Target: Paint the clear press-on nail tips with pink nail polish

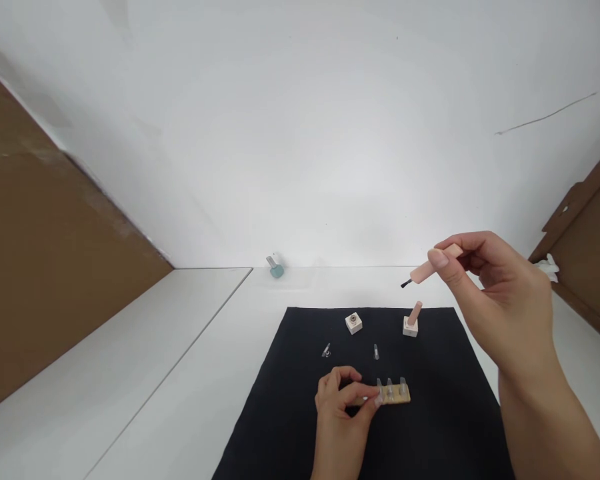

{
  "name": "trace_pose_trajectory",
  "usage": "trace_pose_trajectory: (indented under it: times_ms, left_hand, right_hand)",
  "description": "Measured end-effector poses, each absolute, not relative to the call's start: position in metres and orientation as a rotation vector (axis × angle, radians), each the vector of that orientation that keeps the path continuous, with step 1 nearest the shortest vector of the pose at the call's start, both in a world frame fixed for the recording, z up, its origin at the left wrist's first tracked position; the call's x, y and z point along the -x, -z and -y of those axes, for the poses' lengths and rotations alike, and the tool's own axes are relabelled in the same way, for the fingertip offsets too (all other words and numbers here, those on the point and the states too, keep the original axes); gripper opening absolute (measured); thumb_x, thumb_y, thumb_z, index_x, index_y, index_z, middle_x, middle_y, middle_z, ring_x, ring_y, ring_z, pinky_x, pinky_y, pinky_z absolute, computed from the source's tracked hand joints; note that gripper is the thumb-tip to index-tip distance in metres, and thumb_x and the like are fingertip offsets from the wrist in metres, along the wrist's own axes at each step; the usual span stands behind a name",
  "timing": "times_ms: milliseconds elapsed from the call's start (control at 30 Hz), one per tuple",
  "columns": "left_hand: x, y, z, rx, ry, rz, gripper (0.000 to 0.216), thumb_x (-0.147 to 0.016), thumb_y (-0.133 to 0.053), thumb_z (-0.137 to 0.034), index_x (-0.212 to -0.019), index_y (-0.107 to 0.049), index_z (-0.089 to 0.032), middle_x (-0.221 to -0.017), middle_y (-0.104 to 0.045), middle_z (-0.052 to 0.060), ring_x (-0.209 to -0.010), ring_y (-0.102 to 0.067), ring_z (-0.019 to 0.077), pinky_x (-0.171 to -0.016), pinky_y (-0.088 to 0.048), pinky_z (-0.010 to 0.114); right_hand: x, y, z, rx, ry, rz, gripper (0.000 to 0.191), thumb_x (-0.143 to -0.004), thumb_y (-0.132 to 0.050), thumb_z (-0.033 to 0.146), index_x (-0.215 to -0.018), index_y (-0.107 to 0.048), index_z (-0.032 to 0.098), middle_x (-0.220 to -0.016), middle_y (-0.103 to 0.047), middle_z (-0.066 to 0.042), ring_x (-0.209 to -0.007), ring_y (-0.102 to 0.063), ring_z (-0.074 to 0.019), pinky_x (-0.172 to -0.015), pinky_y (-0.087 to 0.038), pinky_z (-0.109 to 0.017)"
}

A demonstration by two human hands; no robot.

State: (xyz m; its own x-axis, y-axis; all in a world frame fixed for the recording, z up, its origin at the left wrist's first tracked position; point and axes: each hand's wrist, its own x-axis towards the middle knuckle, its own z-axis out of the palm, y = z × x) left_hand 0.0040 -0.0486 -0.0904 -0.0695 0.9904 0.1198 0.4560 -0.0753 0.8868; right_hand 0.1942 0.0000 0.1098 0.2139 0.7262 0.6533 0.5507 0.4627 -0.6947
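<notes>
The right hand [500,300] pinched the brush [433,265], raised at centre right, bristles aimed lower left. The tip strip [397,395] lay below-left of it, at lower centre, its end pinched by the left hand [341,405].

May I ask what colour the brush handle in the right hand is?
Pale pink brush handle, shown in head view.

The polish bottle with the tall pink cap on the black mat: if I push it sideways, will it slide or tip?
Pushed high, the capped bottle would probably tip: its pink cap rises above a small square base. The black mat looks like fabric, so the base may grip rather than slide. With flat sides, it should not roll.
</notes>
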Motion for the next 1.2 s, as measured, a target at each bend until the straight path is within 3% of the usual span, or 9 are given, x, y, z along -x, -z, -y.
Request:
trace_pose_trajectory:
  times_ms: [167, 367, 533, 700, 1033, 1200]
  left_hand:
    - [-0.004, 0.095, 0.047, -1.581, -1.056, -1.555, 0.019, -0.076, -0.08, -0.015, -0.072, -0.086, -0.033, -0.122, -0.074, 0.009, -0.122, -0.059, 0.0398, -0.087, -0.061, 0.053]
    - [-0.005, 0.097, 0.046, -1.639, -1.009, -1.587, 0.022, -0.076, -0.081, -0.014, -0.07, -0.086, -0.034, -0.128, -0.076, 0.007, -0.13, -0.056, 0.0414, -0.106, -0.046, 0.069]
    - [-0.006, 0.098, 0.045, -1.616, -1.026, -1.604, 0.019, -0.076, -0.08, -0.013, -0.07, -0.084, -0.031, -0.126, -0.077, 0.008, -0.129, -0.058, 0.0413, -0.102, -0.052, 0.065]
    - [-0.006, 0.099, 0.048, -1.617, -1.018, -1.652, 0.019, -0.074, -0.079, -0.011, -0.066, -0.08, -0.028, -0.123, -0.077, 0.009, -0.129, -0.059, 0.0416, -0.106, -0.048, 0.066]
    - [-0.017, 0.091, 0.046, -1.639, -0.989, -1.738, 0.021, -0.07, -0.076, -0.003, -0.066, -0.073, -0.024, -0.119, -0.076, 0.01, -0.126, -0.06, 0.0408, -0.108, -0.043, 0.067]
    - [-0.004, 0.093, 0.06, -1.64, -1.01, -1.647, 0.026, -0.069, -0.078, -0.01, -0.088, -0.08, -0.028, -0.126, -0.073, 0.01, -0.125, -0.062, 0.0396, -0.102, -0.052, 0.06]
  right_hand:
    - [-0.195, -0.11, -0.001, 1.2, -0.151, 1.464, 0.018, -0.098, -0.071, 0.039, -0.086, -0.067, 0.027, -0.072, -0.078, 0.001, -0.07, -0.071, -0.0187, -0.055, -0.057, -0.028]
    - [-0.196, -0.112, -0.001, 1.214, -0.159, 1.483, 0.016, -0.097, -0.072, 0.034, -0.085, -0.065, 0.027, -0.073, -0.078, 0.003, -0.069, -0.069, -0.0169, -0.058, -0.055, -0.028]
    - [-0.196, -0.111, -0.004, 1.207, -0.17, 1.51, 0.016, -0.099, -0.071, 0.033, -0.085, -0.065, 0.026, -0.073, -0.078, 0.002, -0.07, -0.071, -0.0173, -0.063, -0.056, -0.028]
    - [-0.195, -0.11, -0.005, 1.217, -0.168, 1.486, 0.018, -0.098, -0.07, 0.038, -0.084, -0.066, 0.027, -0.071, -0.078, 0.002, -0.063, -0.07, -0.0171, -0.05, -0.053, -0.026]
    - [-0.194, -0.11, -0.003, 1.232, -0.153, 1.501, 0.014, -0.097, -0.072, 0.036, -0.087, -0.067, 0.027, -0.073, -0.078, 0.001, -0.073, -0.072, -0.0195, -0.053, -0.055, -0.028]
    - [-0.195, -0.111, -0.002, 1.241, -0.156, 1.498, 0.016, -0.098, -0.071, 0.035, -0.085, -0.066, 0.028, -0.072, -0.078, 0.002, -0.065, -0.07, -0.0176, -0.05, -0.052, -0.027]
